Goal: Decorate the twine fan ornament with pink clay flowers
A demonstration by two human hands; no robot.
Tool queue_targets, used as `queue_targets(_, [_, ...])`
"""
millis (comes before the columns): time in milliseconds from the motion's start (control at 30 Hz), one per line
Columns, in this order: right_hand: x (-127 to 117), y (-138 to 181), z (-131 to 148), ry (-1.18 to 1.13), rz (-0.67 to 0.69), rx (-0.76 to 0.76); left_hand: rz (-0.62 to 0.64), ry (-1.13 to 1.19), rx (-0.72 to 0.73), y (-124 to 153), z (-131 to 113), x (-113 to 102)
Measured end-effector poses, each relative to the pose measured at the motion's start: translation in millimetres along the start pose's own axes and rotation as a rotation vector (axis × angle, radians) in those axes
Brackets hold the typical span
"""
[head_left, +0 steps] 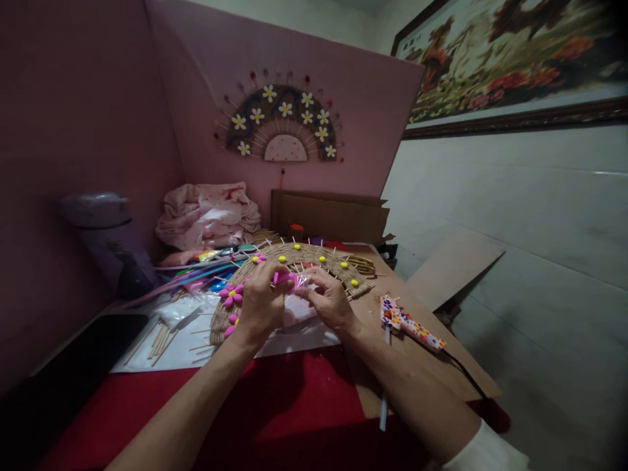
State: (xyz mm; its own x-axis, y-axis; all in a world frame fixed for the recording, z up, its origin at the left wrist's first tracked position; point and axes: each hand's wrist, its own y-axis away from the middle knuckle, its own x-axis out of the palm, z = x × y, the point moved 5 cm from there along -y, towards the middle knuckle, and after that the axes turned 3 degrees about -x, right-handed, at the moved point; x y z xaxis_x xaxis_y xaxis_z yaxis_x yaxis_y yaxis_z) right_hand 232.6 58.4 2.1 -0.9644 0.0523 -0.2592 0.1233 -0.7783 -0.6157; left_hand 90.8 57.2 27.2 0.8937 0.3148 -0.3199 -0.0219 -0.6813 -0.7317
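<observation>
Head camera: Left hand (262,299) and right hand (334,305), fingers pinched narrow, hold opposite ends of a clear-wrapped pink packet (290,281), its long axis crosswise between them, neither hand nearer. Beyond arches a twine-wrapped fan (309,256), a pink-petalled flower (231,294) beside the left hand.

Pink packet (293,282) between the fingers (320,282)

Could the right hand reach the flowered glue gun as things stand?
Probably yes: only brown board seems to lie between the right hand and the flowered glue gun, though that hand is holding the shiny pink piece.
</observation>
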Motion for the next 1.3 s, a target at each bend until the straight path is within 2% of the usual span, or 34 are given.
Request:
queue_targets(67, [2.2,0.3,1.2,0.007,0.023,-0.017,-0.005,0.028,-0.048,0.4,3.1,0.4])
queue_targets(233, [8.0,1.3,3.9,0.100,0.111,-0.086,-0.018,0.193,-0.297,4.7,24.1,5.4])
queue_targets(300, [9.6,1.9,3.8,0.134,0.134,-0.093,-0.030,0.244,-0.353,5.9,29.0,7.1])
queue_targets(400, [9.8,2.7,4.3,0.181,0.122,-0.100,-0.060,0.288,-0.386,5.4,26.4,6.7])
queue_targets(500, [6.9,3.2,5.4,0.190,0.049,-0.102,-0.061,0.378,-0.432,4.1,18.9,5.4])
queue_targets(667, [1.6,4.8,6.9,0.245,-0.031,-0.144,0.097,0.554,-0.583,5.3,16.9,9.9])
queue_targets(867, [2.0,8.8,8.6,0.516,0.030,-0.224,0.239,0.676,-0.723,8.7,27.2,16.6])
queue_targets(1133, [5.8,9.9,10.5,0.652,0.099,-0.218,0.204,0.989,-0.899,12.0,34.9,17.8])
queue_targets(1300, [8.1,10.6,15.2,0.653,0.109,-0.223,0.165,0.996,-0.898,13.7,37.5,20.8])
